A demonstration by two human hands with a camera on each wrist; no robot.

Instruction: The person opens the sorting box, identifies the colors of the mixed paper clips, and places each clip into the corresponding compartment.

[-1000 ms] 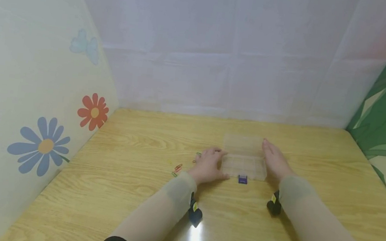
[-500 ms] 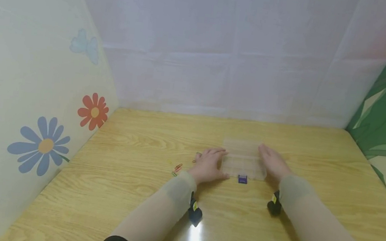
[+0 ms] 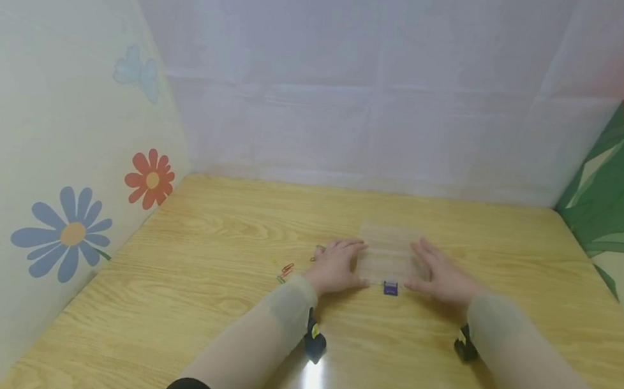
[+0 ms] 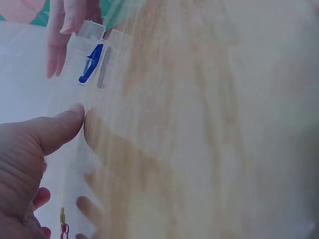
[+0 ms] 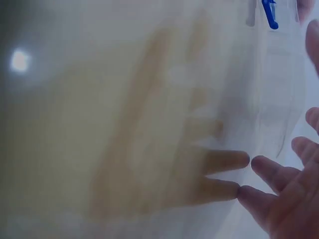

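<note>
A clear plastic compartment box (image 3: pixel 388 256) with a blue latch (image 3: pixel 390 287) on its near edge is seen lying flat at the middle of the wooden surface (image 3: pixel 206 311), flanked by two hands. The box's left end is touched by the left hand (image 3: pixel 338 265), whose fingers are laid out almost straight along that side while the thumb (image 4: pixel 57 128) is pressed against the near corner; nothing is gripped. The right end is covered by the right hand (image 3: pixel 434 274), its fingers spread flat and relaxed over the lid, with the fingertips (image 5: pixel 238 160) shown in the right wrist view resting on the clear plastic. The latch is framed between the two hands, just clear of both.

A few coloured paper clips (image 3: pixel 286 272) are scattered on the surface just left of the left hand, apart from the box. Both forearms are covered by pale sleeves (image 3: pixel 288 304), and a small black device (image 3: pixel 315 342) is strapped at each wrist. The surface is enclosed by a white back panel and by side panels printed with flowers (image 3: pixel 72 234).
</note>
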